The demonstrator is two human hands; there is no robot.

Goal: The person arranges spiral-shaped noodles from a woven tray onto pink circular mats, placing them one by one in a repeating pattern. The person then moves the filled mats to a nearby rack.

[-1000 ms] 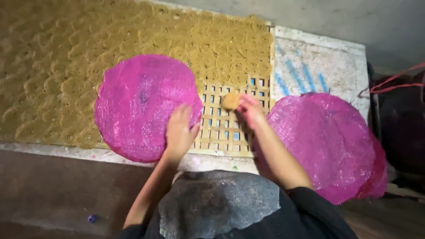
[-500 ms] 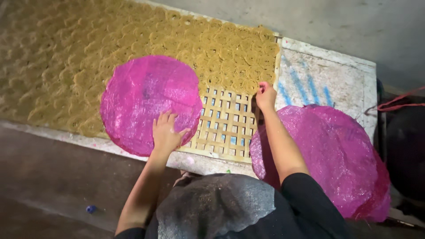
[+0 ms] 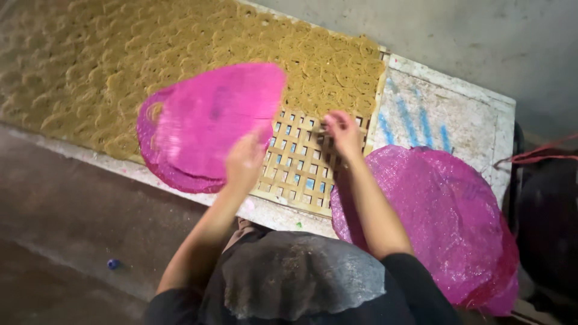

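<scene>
Head view: left hand [image 3: 244, 161] grips the near edge of a round pink mesh disc [image 3: 220, 117], fingers closed on the rim; disc is tilted up off a stack of similar pink discs [image 3: 174, 174], motion-blurred. It sits over the boundary between the rows of tan coiled dough pieces [image 3: 180, 54] and the bare part of the pale wooden lattice tray [image 3: 295, 174]. Right hand [image 3: 343, 132] rests on the lattice near the coils' edge; fingers bent, blurred, cannot tell if it holds anything. Second pile of pink mesh discs [image 3: 445, 222] lies to the right, over a white worn slab [image 3: 445, 114] with blue streaks. Grey concrete wall behind, dark floor [image 3: 78, 229] below.
</scene>
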